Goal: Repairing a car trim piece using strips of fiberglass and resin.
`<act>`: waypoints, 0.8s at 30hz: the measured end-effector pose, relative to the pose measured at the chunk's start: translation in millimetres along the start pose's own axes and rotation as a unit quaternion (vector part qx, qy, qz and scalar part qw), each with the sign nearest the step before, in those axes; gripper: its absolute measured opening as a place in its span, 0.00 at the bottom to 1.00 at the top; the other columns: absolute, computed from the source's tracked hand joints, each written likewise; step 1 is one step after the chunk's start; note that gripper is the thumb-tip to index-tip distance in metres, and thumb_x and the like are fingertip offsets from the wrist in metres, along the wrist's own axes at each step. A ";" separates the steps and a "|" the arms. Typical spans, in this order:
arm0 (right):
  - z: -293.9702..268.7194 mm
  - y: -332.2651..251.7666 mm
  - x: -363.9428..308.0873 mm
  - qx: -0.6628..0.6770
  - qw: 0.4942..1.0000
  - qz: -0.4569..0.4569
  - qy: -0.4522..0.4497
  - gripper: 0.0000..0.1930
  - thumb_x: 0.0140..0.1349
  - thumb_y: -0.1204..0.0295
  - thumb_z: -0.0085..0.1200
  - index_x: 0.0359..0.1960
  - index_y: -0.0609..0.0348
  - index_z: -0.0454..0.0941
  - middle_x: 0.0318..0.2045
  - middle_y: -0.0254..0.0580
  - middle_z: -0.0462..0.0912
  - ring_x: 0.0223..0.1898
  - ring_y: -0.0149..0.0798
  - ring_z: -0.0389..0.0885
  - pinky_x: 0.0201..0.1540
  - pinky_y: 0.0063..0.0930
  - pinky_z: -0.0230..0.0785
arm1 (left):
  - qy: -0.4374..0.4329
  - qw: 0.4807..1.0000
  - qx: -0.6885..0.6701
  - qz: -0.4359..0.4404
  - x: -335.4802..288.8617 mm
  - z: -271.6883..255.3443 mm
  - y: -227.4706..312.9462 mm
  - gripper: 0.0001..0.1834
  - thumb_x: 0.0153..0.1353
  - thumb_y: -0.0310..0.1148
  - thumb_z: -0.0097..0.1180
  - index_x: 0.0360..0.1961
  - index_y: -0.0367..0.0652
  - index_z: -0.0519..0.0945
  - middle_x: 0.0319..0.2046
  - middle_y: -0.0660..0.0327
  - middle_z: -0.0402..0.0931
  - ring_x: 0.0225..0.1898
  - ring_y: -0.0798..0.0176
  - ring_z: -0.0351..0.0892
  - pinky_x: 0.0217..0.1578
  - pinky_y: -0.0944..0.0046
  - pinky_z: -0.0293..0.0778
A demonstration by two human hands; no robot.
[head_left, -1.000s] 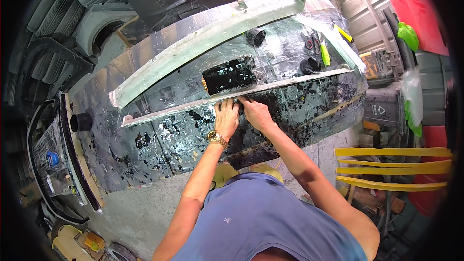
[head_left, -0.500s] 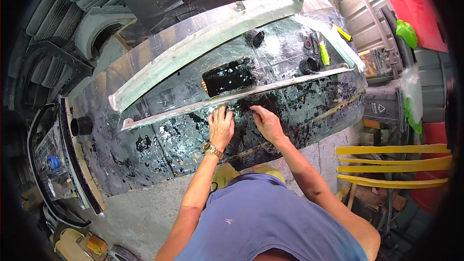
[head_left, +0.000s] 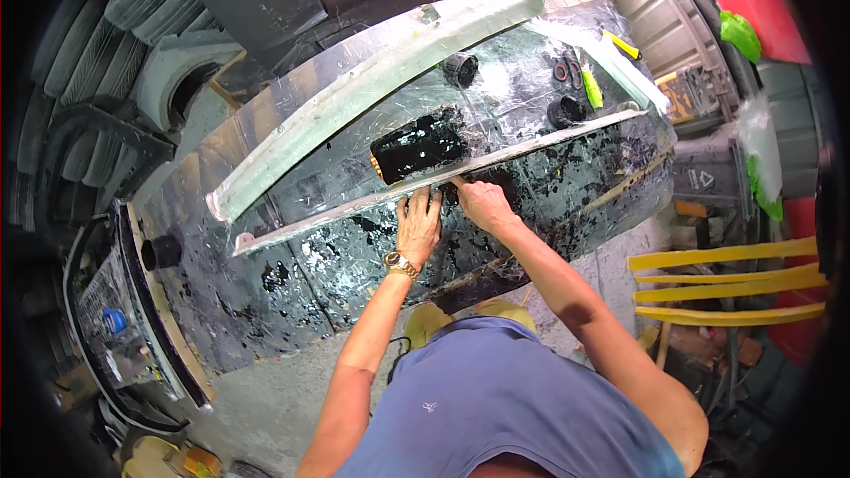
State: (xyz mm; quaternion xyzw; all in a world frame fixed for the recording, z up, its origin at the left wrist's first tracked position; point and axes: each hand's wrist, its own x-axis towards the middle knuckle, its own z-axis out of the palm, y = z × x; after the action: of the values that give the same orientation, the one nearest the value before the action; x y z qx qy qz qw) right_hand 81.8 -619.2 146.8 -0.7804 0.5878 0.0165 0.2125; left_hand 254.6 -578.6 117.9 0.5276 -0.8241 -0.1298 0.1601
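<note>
A long, narrow whitish strip [head_left: 305, 222] lies slantwise across the dark, stained worktable [head_left: 212, 301]. My left hand [head_left: 419, 223] rests at the strip's near edge, fingers stretched out and slightly apart; a gold watch [head_left: 401, 263] is on that wrist. Just to its right, my right hand [head_left: 487, 206] has its index finger reaching the strip while the other fingers curl in. Whether anything small sits in those fingers is hidden. Beyond the strip, close to both hands, is a shiny black rectangular tray or slab [head_left: 418, 145].
Farther back lies a wide, curved pale-green piece [head_left: 354, 97]. Black cups [head_left: 564, 111], scissors [head_left: 568, 71] and a bright green item [head_left: 591, 88] stand at the far right. Another black cup [head_left: 161, 252] is at the left end. Yellow strips [head_left: 726, 285] jut in from the right.
My right hand has moved forward and its index finger now meets the strip. The left fingers have shifted slightly along the near edge. The whole view has turned a little.
</note>
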 end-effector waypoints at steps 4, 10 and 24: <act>-1.0 -2.8 -6.2 0.035 0.998 0.048 -0.013 0.29 0.55 0.77 0.45 0.62 0.51 0.64 0.27 0.56 0.82 0.31 0.54 0.83 0.34 0.47 0.75 | -0.002 0.998 0.014 -0.058 8.4 5.8 7.6 0.23 0.54 0.33 0.55 0.53 0.41 0.71 0.55 0.50 0.67 0.57 0.49 0.65 0.58 0.43 0.54; -18.1 30.5 -48.2 0.177 0.979 -0.022 0.098 0.23 0.61 0.71 0.46 0.59 0.49 0.66 0.31 0.58 0.80 0.34 0.57 0.81 0.36 0.48 0.74 | 0.025 0.997 0.000 -0.069 0.7 0.7 15.1 0.20 0.56 0.34 0.55 0.50 0.41 0.73 0.57 0.49 0.65 0.60 0.47 0.62 0.59 0.43 0.54; -49.6 178.5 -249.5 0.555 0.743 0.000 0.374 0.17 0.66 0.69 0.45 0.54 0.60 0.75 0.56 0.46 0.74 0.62 0.47 0.67 0.65 0.40 0.55 | -0.122 0.528 -0.816 -0.200 43.5 78.0 305.3 0.32 0.71 0.54 0.33 0.67 0.44 0.59 0.64 0.59 0.62 0.65 0.58 0.61 0.61 0.56 0.60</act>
State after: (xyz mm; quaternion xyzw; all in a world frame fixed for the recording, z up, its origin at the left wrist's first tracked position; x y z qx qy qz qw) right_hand -171.3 -448.5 204.9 -0.4684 0.5255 -0.6058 0.3708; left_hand -46.6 -489.6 168.9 0.2970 -0.2426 -0.8376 0.3890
